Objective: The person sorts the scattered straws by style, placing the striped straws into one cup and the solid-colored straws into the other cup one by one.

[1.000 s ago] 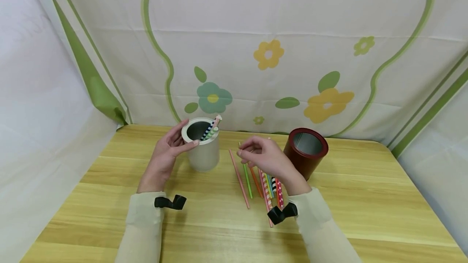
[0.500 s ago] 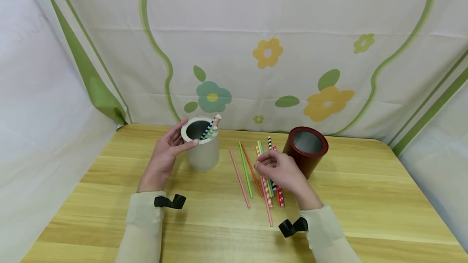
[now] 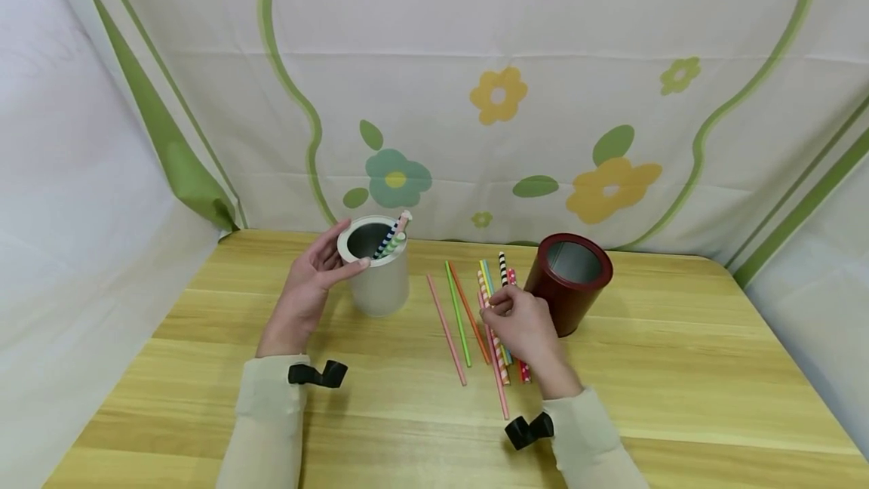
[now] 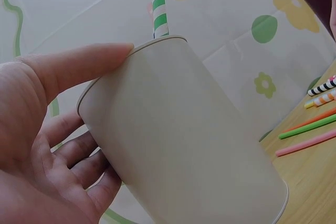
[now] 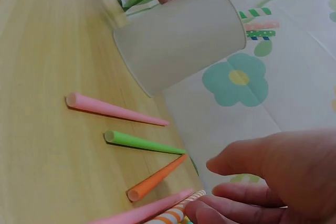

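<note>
From the head view we see our left hand holding the white cup at the far left of the wooden table, thumb on its rim and fingers curled round its side; three striped straws stand inside it, leaning to the right. Our right hand rests over the loose straws lying fanned on the table between the white cup and the dark red cup, its fingertips bent down onto the striped ones just beside the red cup; whether they actually pinch a straw, we cannot tell here. From the left wrist view the white cup fills the frame, our thumb lying along its rim and the other fingers wrapped under its wall, with a green-striped straw poking above the rim. From the right wrist view our right fingers are curled just above a striped straw, and a pink straw, a green straw and an orange straw lie side by side between them and the white cup.
</note>
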Tool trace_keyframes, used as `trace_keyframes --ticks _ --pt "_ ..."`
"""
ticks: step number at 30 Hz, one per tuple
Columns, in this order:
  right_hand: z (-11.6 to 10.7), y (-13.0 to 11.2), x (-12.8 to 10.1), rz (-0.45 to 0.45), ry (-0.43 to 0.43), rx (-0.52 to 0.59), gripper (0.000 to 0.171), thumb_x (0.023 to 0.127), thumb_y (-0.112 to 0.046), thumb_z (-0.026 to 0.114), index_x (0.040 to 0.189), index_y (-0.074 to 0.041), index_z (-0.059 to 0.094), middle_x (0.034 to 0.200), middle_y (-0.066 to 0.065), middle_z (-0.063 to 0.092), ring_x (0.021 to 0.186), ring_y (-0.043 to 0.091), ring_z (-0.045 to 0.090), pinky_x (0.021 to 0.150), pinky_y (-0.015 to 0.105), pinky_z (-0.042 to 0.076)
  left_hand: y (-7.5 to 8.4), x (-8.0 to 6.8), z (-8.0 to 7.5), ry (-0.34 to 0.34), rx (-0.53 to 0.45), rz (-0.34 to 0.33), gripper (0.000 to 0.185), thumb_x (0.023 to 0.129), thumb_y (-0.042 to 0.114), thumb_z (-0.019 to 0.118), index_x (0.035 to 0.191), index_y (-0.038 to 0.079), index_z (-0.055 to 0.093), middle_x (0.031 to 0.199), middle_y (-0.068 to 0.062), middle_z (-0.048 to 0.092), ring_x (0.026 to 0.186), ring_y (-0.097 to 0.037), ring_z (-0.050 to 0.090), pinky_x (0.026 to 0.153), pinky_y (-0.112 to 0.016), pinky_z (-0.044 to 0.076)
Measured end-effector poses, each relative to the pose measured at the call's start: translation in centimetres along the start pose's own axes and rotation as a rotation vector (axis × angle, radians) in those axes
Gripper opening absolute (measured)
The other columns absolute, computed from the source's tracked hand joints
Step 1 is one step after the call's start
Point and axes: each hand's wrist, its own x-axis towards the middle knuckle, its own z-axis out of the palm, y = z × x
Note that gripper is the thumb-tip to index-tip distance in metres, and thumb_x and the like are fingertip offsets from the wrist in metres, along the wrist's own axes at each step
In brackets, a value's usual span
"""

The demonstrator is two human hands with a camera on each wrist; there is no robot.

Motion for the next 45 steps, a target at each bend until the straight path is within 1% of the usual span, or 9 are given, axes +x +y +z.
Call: trace_keyframes --ticks 3,9,13,18,24,30,38,45 --pt "0.2 0.1 -0.1 0.000 0.033 -0.020 0.018 0.094 -0.020 0.077 0.108 -0.010 0.074 0.093 0.004 0.079 0.082 0.017 0.072 0.074 0.035 0.060 0.0 0.0 0.0 0.000 0.000 0.000 0.082 0.098 0.000 0.075 0.169 0.020 0.038 0.175 -0.003 0.038 0.159 -0.022 0.039 0.133 -0.038 0.033" --pt "0.8 0.1 -0.1 0.021 0.062 -0.068 0.024 0.088 -0.016 0.080 0.110 -0.011 0.074 0.091 0.002 0.077 0.081 0.016 0.069 0.077 0.040 0.060 0.0 0.1 -0.1 -0.001 -0.006 0.007 0.083 0.097 -0.001 0.074 0.169 0.017 0.036 0.176 -0.005 0.037 0.161 -0.023 0.037 0.136 -0.042 0.027" --pt "1.2 0.1 -0.2 0.030 0.076 -0.097 0.023 0.086 -0.015 0.082 0.107 -0.011 0.074 0.088 0.000 0.074 0.079 0.017 0.067 0.073 0.038 0.058 0.0 0.1 -0.1 -0.004 -0.004 0.007 0.084 0.097 -0.001 0.074 0.169 0.015 0.035 0.175 -0.007 0.037 0.160 -0.024 0.037 0.136 -0.044 0.026" --pt "1.5 0.0 -0.3 0.026 0.086 -0.131 0.022 0.083 -0.016 0.084 0.101 -0.012 0.072 0.082 0.000 0.071 0.072 0.017 0.064 0.066 0.034 0.053 0.0 0.1 0.0 -0.004 -0.001 0.006 0.083 0.097 0.000 0.075 0.169 0.018 0.038 0.175 -0.006 0.038 0.160 -0.024 0.038 0.136 -0.044 0.026" --pt "1.8 0.0 -0.1 0.037 0.085 -0.139 0.024 0.083 -0.019 0.086 0.101 -0.011 0.071 0.083 0.000 0.071 0.071 0.017 0.063 0.064 0.034 0.052 0.0 0.1 0.1 -0.006 0.000 0.007 0.083 0.097 0.000 0.076 0.169 0.018 0.038 0.175 -0.006 0.037 0.160 -0.023 0.037 0.136 -0.044 0.026" --pt "1.9 0.1 0.1 0.045 0.086 -0.123 0.023 0.084 -0.018 0.084 0.102 -0.011 0.071 0.085 0.001 0.071 0.071 0.017 0.064 0.064 0.035 0.053 0.0 0.1 0.0 0.000 0.000 0.002 0.083 0.097 0.001 0.075 0.169 0.019 0.037 0.176 -0.005 0.037 0.160 -0.022 0.037 0.136 -0.043 0.027" --pt "2.2 0.4 0.4 0.035 0.097 -0.116 0.023 0.085 -0.017 0.082 0.105 -0.012 0.073 0.085 0.000 0.073 0.072 0.016 0.065 0.065 0.035 0.055 -0.1 0.1 -0.1 -0.004 0.002 0.004 0.082 0.098 0.001 0.075 0.169 0.021 0.038 0.175 -0.004 0.037 0.160 -0.022 0.038 0.136 -0.042 0.028" --pt "2.4 0.5 0.5 0.005 0.112 -0.121 0.023 0.086 -0.017 0.081 0.106 -0.011 0.073 0.085 0.001 0.073 0.072 0.016 0.064 0.066 0.036 0.055 0.0 0.0 0.0 -0.001 -0.004 0.003 0.083 0.097 0.001 0.075 0.169 0.020 0.038 0.176 -0.005 0.037 0.160 -0.022 0.038 0.136 -0.042 0.027"
